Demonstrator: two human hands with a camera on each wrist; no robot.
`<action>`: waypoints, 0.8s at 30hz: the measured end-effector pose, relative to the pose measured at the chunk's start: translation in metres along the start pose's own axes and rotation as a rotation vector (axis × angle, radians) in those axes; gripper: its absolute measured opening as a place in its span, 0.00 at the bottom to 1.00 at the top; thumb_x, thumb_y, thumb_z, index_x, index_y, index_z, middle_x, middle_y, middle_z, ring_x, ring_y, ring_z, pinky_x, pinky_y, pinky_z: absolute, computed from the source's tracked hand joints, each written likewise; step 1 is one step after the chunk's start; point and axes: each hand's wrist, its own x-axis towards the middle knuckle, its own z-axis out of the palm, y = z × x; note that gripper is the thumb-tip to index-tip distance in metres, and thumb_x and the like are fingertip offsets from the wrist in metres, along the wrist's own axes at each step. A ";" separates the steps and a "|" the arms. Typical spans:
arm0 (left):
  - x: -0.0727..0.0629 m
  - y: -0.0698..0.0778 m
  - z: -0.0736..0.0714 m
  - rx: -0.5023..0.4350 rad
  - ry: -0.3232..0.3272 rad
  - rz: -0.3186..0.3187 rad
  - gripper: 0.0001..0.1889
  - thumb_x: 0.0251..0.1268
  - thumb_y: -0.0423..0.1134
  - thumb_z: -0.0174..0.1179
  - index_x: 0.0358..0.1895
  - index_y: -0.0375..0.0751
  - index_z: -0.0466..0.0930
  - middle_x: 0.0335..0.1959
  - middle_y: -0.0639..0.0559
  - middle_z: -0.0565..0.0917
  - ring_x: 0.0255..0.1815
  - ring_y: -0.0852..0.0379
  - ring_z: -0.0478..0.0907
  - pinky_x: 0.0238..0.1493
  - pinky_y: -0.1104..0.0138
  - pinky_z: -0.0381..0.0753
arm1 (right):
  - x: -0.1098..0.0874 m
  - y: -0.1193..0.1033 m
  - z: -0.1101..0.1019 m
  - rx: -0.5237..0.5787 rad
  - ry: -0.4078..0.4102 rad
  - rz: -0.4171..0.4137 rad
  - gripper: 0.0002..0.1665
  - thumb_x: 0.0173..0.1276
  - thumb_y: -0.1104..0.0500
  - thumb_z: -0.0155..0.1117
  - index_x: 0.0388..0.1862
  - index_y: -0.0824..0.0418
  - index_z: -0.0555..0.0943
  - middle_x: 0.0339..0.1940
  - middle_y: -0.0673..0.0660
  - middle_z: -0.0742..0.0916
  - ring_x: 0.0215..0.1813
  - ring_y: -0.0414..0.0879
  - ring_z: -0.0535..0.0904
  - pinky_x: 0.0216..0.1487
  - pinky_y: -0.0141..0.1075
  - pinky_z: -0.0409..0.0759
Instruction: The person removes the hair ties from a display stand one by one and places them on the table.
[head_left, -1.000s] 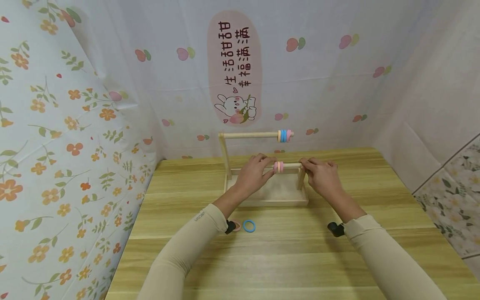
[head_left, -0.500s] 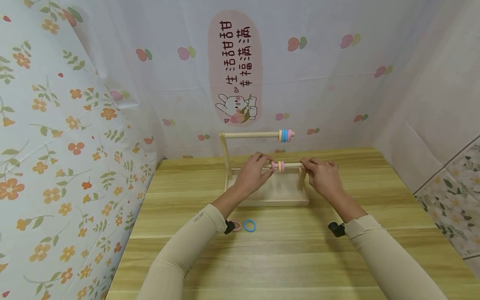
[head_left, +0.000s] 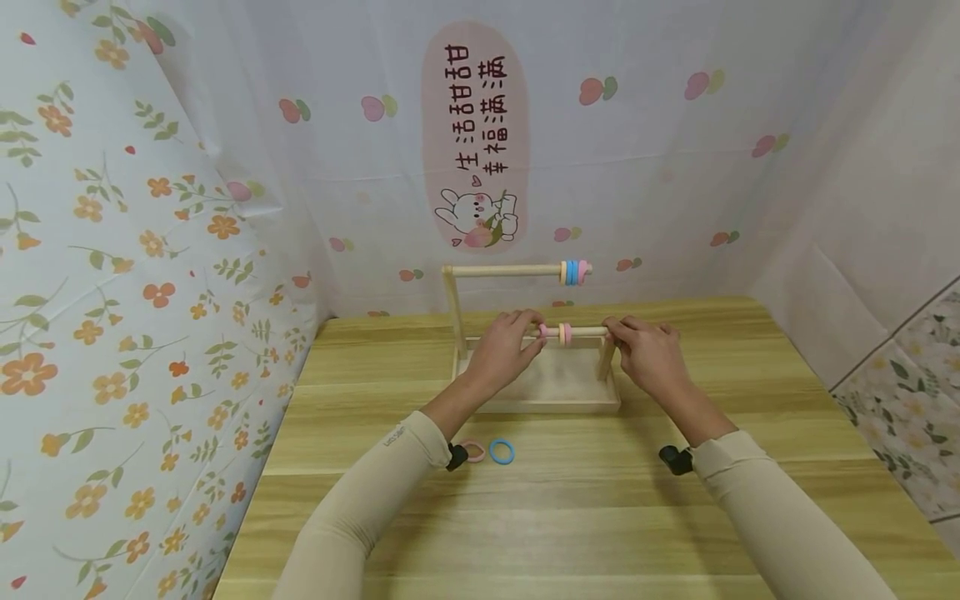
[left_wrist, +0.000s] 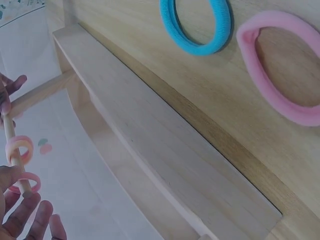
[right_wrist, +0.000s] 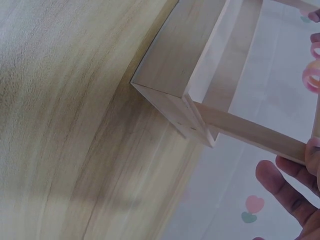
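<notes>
You have a yellowish wood-grain table point(head_left: 577, 517) before you, its grain running from nine to three o'clock. Toward your twelve o'clock, a pale wooden stand point(head_left: 551, 407) sits flat on it. At the stand's seven o'clock lies a blue ring point(left_wrist: 222, 22); near that, at its nine o'clock, a pink ring point(left_wrist: 257, 75).

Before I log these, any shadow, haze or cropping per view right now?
Head: fairly even light, soft shadow on the table beside the right sleeve; left wrist: a bit hazy, loose pink ring cropped by the right edge; right wrist: blurry-edged shadow on the table, right hand cropped by the right edge.
</notes>
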 end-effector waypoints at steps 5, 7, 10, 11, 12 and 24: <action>-0.002 -0.003 -0.001 0.004 0.019 0.006 0.15 0.81 0.46 0.69 0.62 0.45 0.84 0.59 0.48 0.92 0.58 0.47 0.88 0.63 0.56 0.87 | -0.001 0.000 0.000 -0.005 -0.007 -0.003 0.15 0.84 0.63 0.65 0.64 0.57 0.89 0.50 0.59 0.93 0.42 0.64 0.91 0.64 0.83 0.76; -0.003 -0.004 -0.001 0.009 0.027 0.005 0.16 0.81 0.45 0.69 0.63 0.44 0.84 0.59 0.48 0.92 0.58 0.47 0.87 0.62 0.56 0.87 | -0.001 0.000 0.000 -0.009 -0.007 -0.004 0.15 0.84 0.63 0.65 0.64 0.57 0.88 0.50 0.59 0.93 0.42 0.64 0.91 0.64 0.83 0.76; -0.005 -0.005 -0.003 0.030 0.043 0.005 0.16 0.81 0.45 0.70 0.63 0.44 0.84 0.60 0.48 0.91 0.58 0.48 0.87 0.61 0.57 0.88 | -0.001 0.000 -0.001 -0.011 -0.003 -0.006 0.15 0.83 0.63 0.65 0.64 0.57 0.88 0.50 0.59 0.93 0.42 0.64 0.91 0.63 0.83 0.76; -0.005 -0.006 -0.003 0.034 0.050 0.008 0.16 0.80 0.44 0.70 0.63 0.44 0.84 0.59 0.48 0.91 0.58 0.47 0.87 0.61 0.58 0.88 | 0.000 0.000 -0.001 -0.013 -0.002 -0.005 0.15 0.83 0.63 0.65 0.64 0.57 0.88 0.50 0.59 0.93 0.41 0.64 0.91 0.63 0.83 0.76; -0.005 -0.006 -0.004 0.041 0.057 0.011 0.16 0.80 0.44 0.70 0.64 0.44 0.85 0.59 0.48 0.90 0.58 0.48 0.87 0.60 0.58 0.88 | 0.000 0.000 -0.001 -0.015 0.000 -0.006 0.15 0.83 0.63 0.65 0.64 0.57 0.88 0.50 0.59 0.93 0.42 0.64 0.92 0.63 0.83 0.76; -0.013 -0.012 -0.006 0.053 0.113 0.038 0.16 0.78 0.42 0.72 0.62 0.43 0.85 0.55 0.48 0.90 0.57 0.47 0.88 0.60 0.57 0.88 | 0.000 0.000 0.001 -0.016 0.002 -0.008 0.16 0.83 0.64 0.65 0.64 0.57 0.89 0.50 0.59 0.93 0.41 0.65 0.92 0.64 0.82 0.76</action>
